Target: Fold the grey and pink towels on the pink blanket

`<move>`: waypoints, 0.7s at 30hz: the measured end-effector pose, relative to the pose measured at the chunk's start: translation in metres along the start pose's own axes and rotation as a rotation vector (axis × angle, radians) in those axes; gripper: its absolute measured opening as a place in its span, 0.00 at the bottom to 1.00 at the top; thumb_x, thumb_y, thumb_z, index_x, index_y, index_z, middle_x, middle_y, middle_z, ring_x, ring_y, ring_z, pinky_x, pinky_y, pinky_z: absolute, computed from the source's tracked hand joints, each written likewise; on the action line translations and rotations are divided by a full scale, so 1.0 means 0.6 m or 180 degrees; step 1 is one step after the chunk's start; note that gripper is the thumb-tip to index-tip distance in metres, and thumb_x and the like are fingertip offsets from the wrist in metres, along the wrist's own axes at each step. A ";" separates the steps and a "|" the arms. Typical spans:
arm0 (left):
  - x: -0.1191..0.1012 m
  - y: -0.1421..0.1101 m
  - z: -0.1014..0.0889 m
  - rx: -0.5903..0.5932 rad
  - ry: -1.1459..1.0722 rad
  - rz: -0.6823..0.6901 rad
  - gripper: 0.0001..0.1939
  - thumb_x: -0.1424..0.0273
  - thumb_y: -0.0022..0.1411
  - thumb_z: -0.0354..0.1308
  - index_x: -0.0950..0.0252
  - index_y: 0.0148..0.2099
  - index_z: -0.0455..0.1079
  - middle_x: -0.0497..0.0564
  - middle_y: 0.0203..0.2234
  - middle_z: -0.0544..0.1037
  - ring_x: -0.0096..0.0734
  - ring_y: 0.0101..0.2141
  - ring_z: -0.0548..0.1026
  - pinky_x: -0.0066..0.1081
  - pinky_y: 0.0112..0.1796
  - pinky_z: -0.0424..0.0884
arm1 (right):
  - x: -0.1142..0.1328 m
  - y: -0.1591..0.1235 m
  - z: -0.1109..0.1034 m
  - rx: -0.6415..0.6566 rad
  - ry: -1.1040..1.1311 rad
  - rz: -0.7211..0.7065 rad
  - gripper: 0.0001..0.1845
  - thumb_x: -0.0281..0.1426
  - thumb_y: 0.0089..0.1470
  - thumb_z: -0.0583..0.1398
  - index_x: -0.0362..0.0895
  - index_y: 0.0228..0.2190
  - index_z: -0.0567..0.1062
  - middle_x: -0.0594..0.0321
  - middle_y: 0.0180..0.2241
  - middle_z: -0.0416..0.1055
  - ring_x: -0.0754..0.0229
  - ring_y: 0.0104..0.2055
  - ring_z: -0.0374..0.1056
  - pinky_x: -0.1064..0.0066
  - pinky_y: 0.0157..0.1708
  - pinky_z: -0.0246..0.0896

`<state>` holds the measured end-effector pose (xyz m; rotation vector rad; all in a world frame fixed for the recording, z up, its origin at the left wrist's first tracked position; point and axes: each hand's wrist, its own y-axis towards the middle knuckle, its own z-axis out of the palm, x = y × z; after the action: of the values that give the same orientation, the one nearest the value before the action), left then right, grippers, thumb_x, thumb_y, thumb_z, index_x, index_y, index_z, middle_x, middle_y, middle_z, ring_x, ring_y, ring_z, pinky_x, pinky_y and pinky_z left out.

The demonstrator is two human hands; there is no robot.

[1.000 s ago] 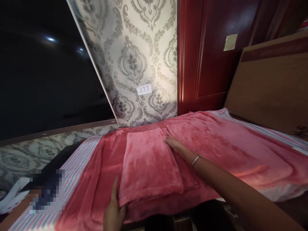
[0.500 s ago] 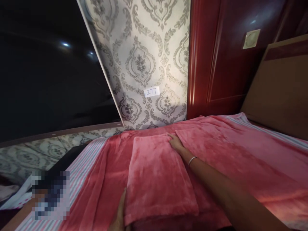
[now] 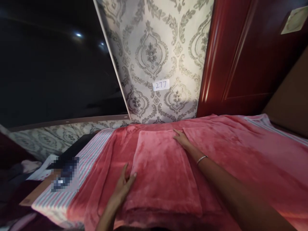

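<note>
My right hand (image 3: pixel 181 139) lies flat on the far right corner of a folded pink fleece blanket (image 3: pixel 163 170). Its fingers are close together and pointing forward, and they rest on the cloth without clamping it. A silver bangle (image 3: pixel 201 159) sits on this wrist. My left hand (image 3: pixel 124 187) is low in the view, at the left side of the fold. Its fingers are spread apart and hold nothing, but I cannot tell if they touch the fold or are only just beside it.

The folded blanket lies in the middle of the view, on top of a wider pink cloth (image 3: pixel 243 154). I cannot tell if they are one piece. So far, one part forms a neat long rectangle with soft layers at the near edge. The wider cloth on both sides is not folded, and it lies spread out with some wrinkles.

Under the pink cloth there is a striped sheet (image 3: pixel 90 157). Beyond it I see damask wallpaper (image 3: pixel 151 54) with a small paper label (image 3: pixel 160 85) marked 277, and on the right a dark red wooden door (image 3: pixel 235 64). One object at the left is pixelated, so I cannot name it.
</note>
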<state>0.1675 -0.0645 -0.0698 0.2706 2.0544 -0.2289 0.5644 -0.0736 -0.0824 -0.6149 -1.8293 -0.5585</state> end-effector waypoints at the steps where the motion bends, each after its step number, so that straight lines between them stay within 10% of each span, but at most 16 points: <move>1: 0.001 0.006 0.014 0.0029 0.0014 0.0191 0.42 0.57 0.55 0.61 0.67 0.68 0.58 0.62 0.57 0.75 0.47 0.56 0.74 0.45 0.55 0.71 | -0.001 0.000 -0.002 0.0005 -0.0005 -0.0049 0.37 0.25 0.47 0.59 0.40 0.60 0.70 0.55 0.53 0.74 0.54 0.50 0.72 0.63 0.53 0.65; 5: 0.031 0.008 0.042 -0.0217 0.0146 0.0880 0.40 0.64 0.53 0.60 0.67 0.67 0.59 0.61 0.64 0.66 0.46 0.65 0.61 0.46 0.64 0.57 | -0.010 0.000 -0.003 -0.0018 -0.0018 -0.0230 0.34 0.24 0.47 0.57 0.36 0.57 0.73 0.52 0.59 0.68 0.53 0.61 0.64 0.62 0.63 0.54; 10: 0.009 0.030 0.006 0.0344 0.0377 0.0350 0.48 0.56 0.55 0.63 0.66 0.72 0.50 0.62 0.58 0.73 0.49 0.59 0.70 0.47 0.57 0.69 | -0.030 0.003 0.006 -0.0102 0.0001 -0.0371 0.34 0.25 0.48 0.56 0.35 0.58 0.72 0.50 0.62 0.65 0.53 0.64 0.59 0.62 0.66 0.49; 15: -0.099 0.143 0.018 0.0405 0.0570 -0.0036 0.42 0.53 0.63 0.58 0.66 0.72 0.50 0.63 0.57 0.74 0.47 0.54 0.75 0.45 0.53 0.72 | -0.044 0.006 0.012 -0.0153 0.0055 -0.0398 0.33 0.29 0.51 0.56 0.40 0.60 0.70 0.54 0.61 0.66 0.53 0.59 0.65 0.58 0.64 0.53; 21: -0.170 0.302 0.104 -0.0401 0.1308 0.0596 0.27 0.60 0.65 0.56 0.68 0.62 0.67 0.62 0.56 0.75 0.43 0.55 0.74 0.37 0.52 0.70 | -0.045 0.004 0.013 -0.0094 0.0108 -0.0595 0.38 0.30 0.48 0.58 0.40 0.63 0.66 0.55 0.64 0.62 0.54 0.66 0.56 0.58 0.67 0.46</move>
<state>0.3189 0.0822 -0.0184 0.4591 2.4182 0.0794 0.5682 -0.0706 -0.1100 -0.4535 -1.8605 -0.7172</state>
